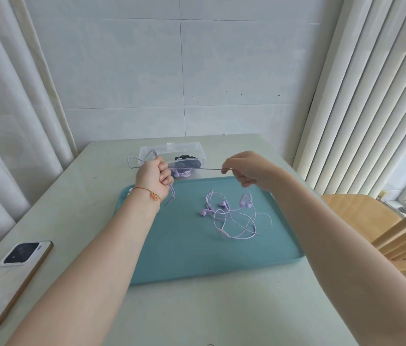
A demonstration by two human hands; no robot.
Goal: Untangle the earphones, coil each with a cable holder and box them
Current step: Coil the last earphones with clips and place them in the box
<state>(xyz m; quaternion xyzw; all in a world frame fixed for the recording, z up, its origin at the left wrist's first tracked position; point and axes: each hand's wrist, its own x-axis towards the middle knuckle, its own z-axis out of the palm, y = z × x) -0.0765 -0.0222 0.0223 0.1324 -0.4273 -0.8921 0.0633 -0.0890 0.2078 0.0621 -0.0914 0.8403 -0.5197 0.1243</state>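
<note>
Earphone cable [197, 169], pale purple, runs taut between the two hands, raised above the far edge of the tray. The left hand [154, 176] is closed in a fist around it, with a loop of the cable sticking out past the fist toward the far left and loose ends hanging from below the fist down to the tray. The right hand [245, 171] pinches the other end of the taut stretch between thumb and fingertips, and a thin strand drops from that hand to the tangled earphones [231, 213] lying below it on the teal tray [184, 248]. That tangle shows several purple earbuds and a small inline remote among loose loops. Just beyond the hands stands a clear plastic box [172, 156], with dark items and some purple cable inside it. A red string bracelet [147, 193] circles the left wrist. Nearer the person and well to the left of the left forearm, a phone [9, 278] lies face down on the pale table [221, 308]. A wooden chair [371, 226] stands to the right of the right arm.
</note>
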